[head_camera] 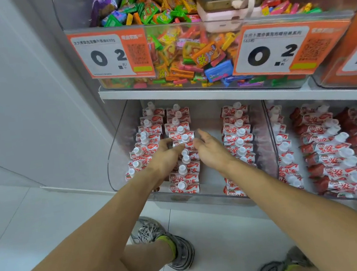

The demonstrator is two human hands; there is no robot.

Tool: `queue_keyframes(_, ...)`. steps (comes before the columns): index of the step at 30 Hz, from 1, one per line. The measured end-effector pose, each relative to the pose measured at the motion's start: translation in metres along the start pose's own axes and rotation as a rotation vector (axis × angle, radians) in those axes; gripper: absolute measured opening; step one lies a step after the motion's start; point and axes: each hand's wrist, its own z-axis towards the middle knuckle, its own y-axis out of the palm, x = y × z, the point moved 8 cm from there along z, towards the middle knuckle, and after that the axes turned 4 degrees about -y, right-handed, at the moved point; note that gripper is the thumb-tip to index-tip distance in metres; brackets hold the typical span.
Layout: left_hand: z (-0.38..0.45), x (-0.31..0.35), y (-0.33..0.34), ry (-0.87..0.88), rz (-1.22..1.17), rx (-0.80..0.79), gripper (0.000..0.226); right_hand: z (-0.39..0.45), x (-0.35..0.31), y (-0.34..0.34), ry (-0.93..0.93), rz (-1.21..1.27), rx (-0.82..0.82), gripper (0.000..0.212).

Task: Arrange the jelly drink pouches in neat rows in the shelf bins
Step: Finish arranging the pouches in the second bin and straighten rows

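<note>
My shoes (163, 244) stand on the pale floor tiles right below the clear bin (116, 142). Both forearms reach into it. My left hand (166, 153) lies on the jelly drink pouches (185, 177) of the second row, fingers curled down among the white caps; whether they pinch a pouch or just press I cannot tell. My right hand (211, 148) hovers loosely spread over the bare strip of bin floor between that row and the third row (238, 137), holding nothing.

To do this well, I judge I should steady the second row with the left hand, square the caps so they face one way, and close it up against the first row (145, 145) before filling the gap. Small nudges from the sides, I think, so the overlapped pouches don't topple.

My hands cover the middle of the second row. The back of the bin sits in shadow under the shelf (190, 91). The neighbouring bin (330, 151) is cut off at the right edge, and the candy bin (186, 52) above at the top.
</note>
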Motion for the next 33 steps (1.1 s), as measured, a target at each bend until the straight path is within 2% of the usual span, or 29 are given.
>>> queue_keyframes(4,0.002,0.013,0.006,0.003,-0.225,0.062,0.073,0.014,-0.006,-0.004,0.023,0.083,0.067,0.060)
queue_keyframes(8,0.008,0.016,0.013,-0.010,-0.236,0.010,0.085,0.025,-0.012,-0.006,-0.010,0.152,0.074,0.055)
queue_keyframes(14,0.009,0.017,0.011,0.028,-0.219,-0.097,0.079,0.032,-0.008,0.001,-0.010,0.169,0.068,0.045)
queue_keyframes(19,0.016,0.031,0.013,0.020,-0.396,-0.078,0.060,0.034,-0.005,-0.001,0.002,0.186,0.075,0.057)
queue_keyframes(22,0.023,0.038,0.015,-0.013,-0.433,-0.091,0.061,0.036,-0.009,-0.003,0.009,0.204,0.067,0.052)
queue_keyframes(25,0.033,0.044,0.015,0.039,-0.382,-0.076,0.047,0.041,-0.007,-0.006,-0.001,0.199,0.073,0.049)
queue_keyframes(30,0.046,0.044,0.010,0.129,-0.267,0.064,0.065,0.052,0.000,-0.018,0.033,0.179,0.172,0.055)
queue_keyframes(33,0.056,0.043,0.014,0.109,-0.310,-0.013,0.066,0.057,0.002,-0.017,0.036,0.199,0.177,0.058)
